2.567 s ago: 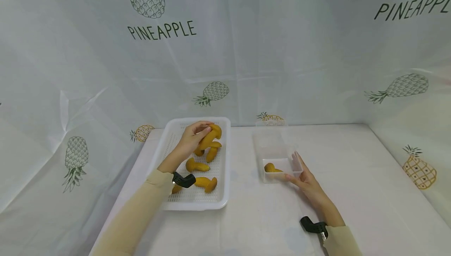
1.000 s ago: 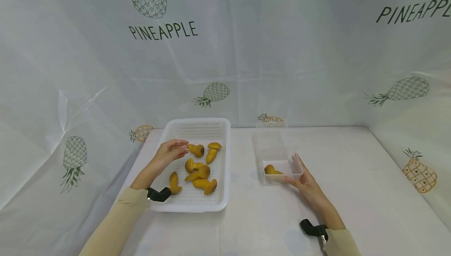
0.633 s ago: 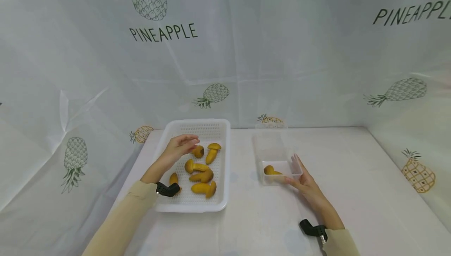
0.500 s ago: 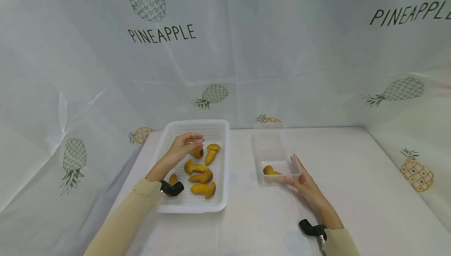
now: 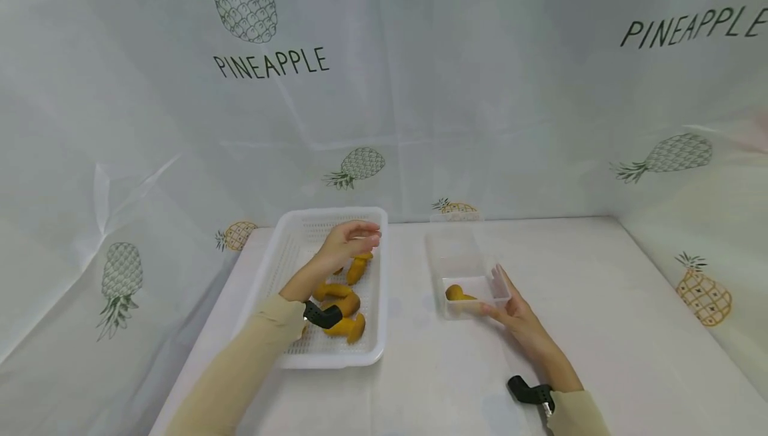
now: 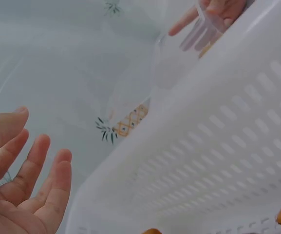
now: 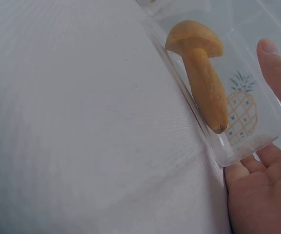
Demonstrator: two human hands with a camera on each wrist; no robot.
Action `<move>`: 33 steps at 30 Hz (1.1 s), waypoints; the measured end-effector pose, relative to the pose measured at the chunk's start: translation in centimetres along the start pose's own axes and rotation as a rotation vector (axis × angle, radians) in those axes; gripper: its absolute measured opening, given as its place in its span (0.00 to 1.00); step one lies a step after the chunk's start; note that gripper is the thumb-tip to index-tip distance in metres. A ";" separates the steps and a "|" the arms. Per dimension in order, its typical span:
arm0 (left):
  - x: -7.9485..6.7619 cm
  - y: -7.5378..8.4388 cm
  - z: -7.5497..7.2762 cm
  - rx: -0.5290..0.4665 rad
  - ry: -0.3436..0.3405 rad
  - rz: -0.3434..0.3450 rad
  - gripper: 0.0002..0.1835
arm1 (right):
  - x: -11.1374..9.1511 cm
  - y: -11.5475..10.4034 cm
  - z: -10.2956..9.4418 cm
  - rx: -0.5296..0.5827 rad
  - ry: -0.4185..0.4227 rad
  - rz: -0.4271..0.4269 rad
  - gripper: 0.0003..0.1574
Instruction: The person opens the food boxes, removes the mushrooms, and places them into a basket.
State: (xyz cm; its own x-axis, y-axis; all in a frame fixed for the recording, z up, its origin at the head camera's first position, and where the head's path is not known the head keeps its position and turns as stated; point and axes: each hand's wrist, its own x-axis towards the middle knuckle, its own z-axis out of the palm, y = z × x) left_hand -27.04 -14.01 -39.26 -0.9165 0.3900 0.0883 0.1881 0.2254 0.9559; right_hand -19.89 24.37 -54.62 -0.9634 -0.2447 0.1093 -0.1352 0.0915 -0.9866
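Observation:
A white perforated basket (image 5: 385, 276) holds several yellow-brown mushrooms (image 5: 347, 303). Over its back right part hovers my left hand (image 5: 350, 243), loosely bent and with nothing in it; in the left wrist view its fingers are spread apart beside the basket wall. My right hand (image 5: 521, 316) holds the near right corner of a clear plastic box (image 5: 504, 300), thumb along the front wall and fingers along the side. Inside the box lies one mushroom (image 7: 202, 73), cap toward the far end of the right wrist view. My left forearm hides part of the basket's contents.
The box's clear hinged lid (image 5: 454, 243) lies back behind it. A white cloth-covered table (image 5: 432, 383) carries both containers. Behind and at the sides hangs a pale pineapple-print sheet (image 5: 480, 89). Each wrist wears a black camera (image 5: 324, 316).
My left hand put the mushroom it held down in the basket, drew back left, then moved right across the basket. The lower mushrooms have shifted slightly. My right hand has stayed at the box.

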 end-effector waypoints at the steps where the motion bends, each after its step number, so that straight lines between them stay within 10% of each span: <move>1: 0.2 0.0 0.2 -0.004 -0.005 0.006 0.20 | 0.0 0.0 0.0 0.002 0.001 0.000 0.58; 33: 6.7 -0.1 10.5 -0.024 -0.267 0.070 0.19 | 0.1 0.3 -0.1 -0.008 0.010 -0.024 0.57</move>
State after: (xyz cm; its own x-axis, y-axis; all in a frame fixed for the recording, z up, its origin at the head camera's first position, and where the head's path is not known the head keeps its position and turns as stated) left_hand -29.47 -2.05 -41.69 -0.7753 0.6265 0.0803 0.2364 0.1699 0.9567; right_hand -20.05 24.44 -54.86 -0.9621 -0.2371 0.1347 -0.1605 0.0932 -0.9826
